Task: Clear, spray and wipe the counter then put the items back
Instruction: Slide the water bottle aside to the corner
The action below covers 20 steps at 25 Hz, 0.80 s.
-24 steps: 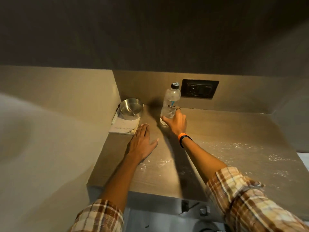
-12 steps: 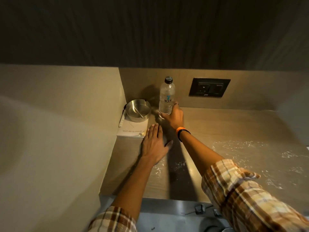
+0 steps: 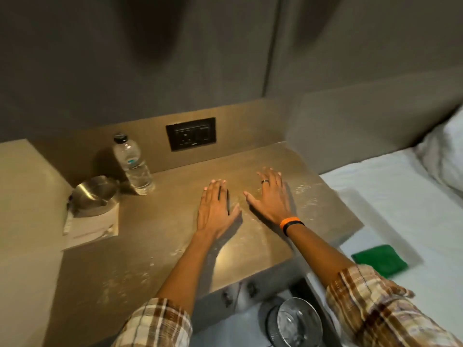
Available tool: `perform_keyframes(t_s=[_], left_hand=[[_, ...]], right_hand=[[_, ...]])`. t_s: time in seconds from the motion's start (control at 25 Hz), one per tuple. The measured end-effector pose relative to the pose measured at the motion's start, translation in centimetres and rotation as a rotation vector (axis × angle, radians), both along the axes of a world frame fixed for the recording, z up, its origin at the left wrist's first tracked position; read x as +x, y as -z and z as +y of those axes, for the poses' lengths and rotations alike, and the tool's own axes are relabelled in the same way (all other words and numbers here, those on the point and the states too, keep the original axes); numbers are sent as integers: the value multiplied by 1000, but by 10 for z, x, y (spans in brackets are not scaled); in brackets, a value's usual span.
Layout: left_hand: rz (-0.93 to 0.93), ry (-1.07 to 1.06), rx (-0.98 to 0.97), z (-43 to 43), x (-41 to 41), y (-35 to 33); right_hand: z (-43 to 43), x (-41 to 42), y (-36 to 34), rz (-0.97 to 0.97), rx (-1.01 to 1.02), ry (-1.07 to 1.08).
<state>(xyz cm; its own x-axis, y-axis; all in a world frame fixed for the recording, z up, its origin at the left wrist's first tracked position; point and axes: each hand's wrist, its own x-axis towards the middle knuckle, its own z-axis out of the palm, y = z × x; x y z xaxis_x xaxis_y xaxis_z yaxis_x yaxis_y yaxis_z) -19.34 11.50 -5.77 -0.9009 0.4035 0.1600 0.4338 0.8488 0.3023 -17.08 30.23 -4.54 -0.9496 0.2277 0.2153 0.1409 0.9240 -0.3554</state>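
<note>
A clear plastic water bottle (image 3: 132, 164) with a black cap stands upright at the back left of the brown counter (image 3: 162, 229). To its left a steel bowl (image 3: 94, 192) rests on a white card (image 3: 94, 227) in the corner. My left hand (image 3: 216, 209) and my right hand (image 3: 271, 196) both lie flat and empty on the middle of the counter, palms down, fingers spread, right of the bottle. White powdery specks dot the surface around them. A folded green cloth (image 3: 380, 259) lies on the white bed to the right.
A black wall socket (image 3: 191, 134) sits in the backsplash behind the hands. A white bed (image 3: 390, 211) with a pillow (image 3: 443, 151) borders the counter's right edge. Below the front edge stands a round steel lidded bin (image 3: 295, 324). A beige side panel (image 3: 25, 221) closes the left.
My right hand let go of the bottle and moved right to lie flat on the counter. My left hand shifted right beside it. The view swung right, revealing the bed and cloth.
</note>
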Motion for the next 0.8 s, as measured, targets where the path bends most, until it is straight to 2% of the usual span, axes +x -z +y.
perform_keyframes(t_s=[0.2,0.4,0.56,0.8], left_hand=[[-30,180,-7,148,23,-6],[-69,139,-139,240,23,7],[-96,32,-90,284,14,15],[-12,-64,-109,295,13,33]], right_hand=[[137,42,4,-49,42,116],[244,54,12,-45,-44,209],[320,39,41,-143,-146,194],[343,12,116,-348,-336,202]])
